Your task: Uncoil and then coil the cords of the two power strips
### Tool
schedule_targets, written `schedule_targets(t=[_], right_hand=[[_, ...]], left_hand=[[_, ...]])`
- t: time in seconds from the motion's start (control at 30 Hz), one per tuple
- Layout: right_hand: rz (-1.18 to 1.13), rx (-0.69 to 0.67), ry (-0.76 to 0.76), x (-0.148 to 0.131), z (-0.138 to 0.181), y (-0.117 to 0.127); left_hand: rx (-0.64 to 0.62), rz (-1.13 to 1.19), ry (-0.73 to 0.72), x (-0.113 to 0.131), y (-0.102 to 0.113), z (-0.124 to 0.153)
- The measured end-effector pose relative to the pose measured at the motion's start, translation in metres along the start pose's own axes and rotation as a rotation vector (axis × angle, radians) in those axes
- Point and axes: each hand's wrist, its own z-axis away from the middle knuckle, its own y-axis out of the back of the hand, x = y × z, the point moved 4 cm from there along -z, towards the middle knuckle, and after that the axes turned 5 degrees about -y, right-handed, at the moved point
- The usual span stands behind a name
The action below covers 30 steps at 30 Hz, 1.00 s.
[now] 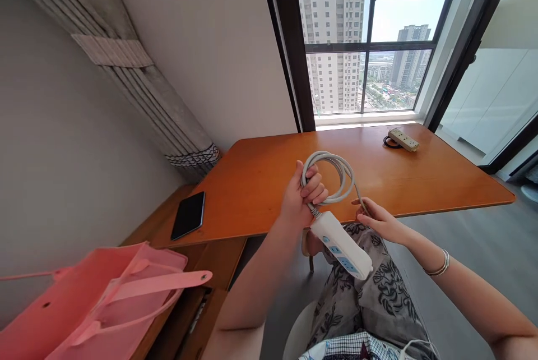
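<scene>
My left hand (pixel 303 194) is closed around a coil of grey-white cable (pixel 336 172), held above the near edge of an orange-brown wooden table (pixel 420 180). A white power strip with blue switches (pixel 341 245) hangs from the coil just below that hand, over my lap. My right hand (pixel 378 218) is to the right of the strip, its fingers pinching the loose run of the same cable where it leaves the coil. A bracelet sits on my right wrist (pixel 439 264).
A second beige power strip with a black cable (pixel 402 139) lies at the table's far right. A black phone (pixel 189 215) rests on the table's left end. A pink bag (pixel 96 304) stands at lower left beside a wooden cabinet. A window is behind the table.
</scene>
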Motion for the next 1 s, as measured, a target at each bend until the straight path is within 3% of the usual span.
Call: schedule_targets(t=[0.07, 0.13, 0.23, 0.3, 0.4, 0.53, 0.67, 0.77, 1.0], right_hand=[[0.082, 0.007, -0.06, 0.023, 0.007, 0.004], [0.166, 0.096, -0.053, 0.033, 0.014, 0.011], [0.434, 0.329, 0.107, 0.018, 0.027, 0.026], [0.672, 0.404, 0.253, -0.006, 0.035, 0.03], [1.023, 0.366, 0.452, -0.045, 0.043, 0.025], [1.345, 0.179, 0.661, -0.092, 0.046, 0.004], [1.37, -0.028, 0.78, -0.128, 0.04, -0.019], [1.294, -0.099, 0.839, -0.145, 0.029, -0.028], [1.024, 0.042, 0.843, -0.16, 0.006, -0.014]], left_hand=[[0.037, 0.016, -0.107, 0.011, 0.001, -0.002], [0.075, 0.006, -0.18, 0.018, 0.003, -0.006], [0.135, -0.063, -0.241, 0.02, 0.008, -0.012], [0.167, -0.127, -0.281, 0.018, 0.012, -0.016], [0.163, -0.247, -0.344, 0.013, 0.018, -0.02], [0.026, -0.481, -0.384, 0.0, 0.019, -0.022], [-0.109, -0.653, -0.248, -0.022, 0.013, -0.019], [-0.154, -0.7, -0.165, -0.037, 0.009, -0.013], [-0.273, -0.537, 0.041, -0.061, 0.01, -0.007]])
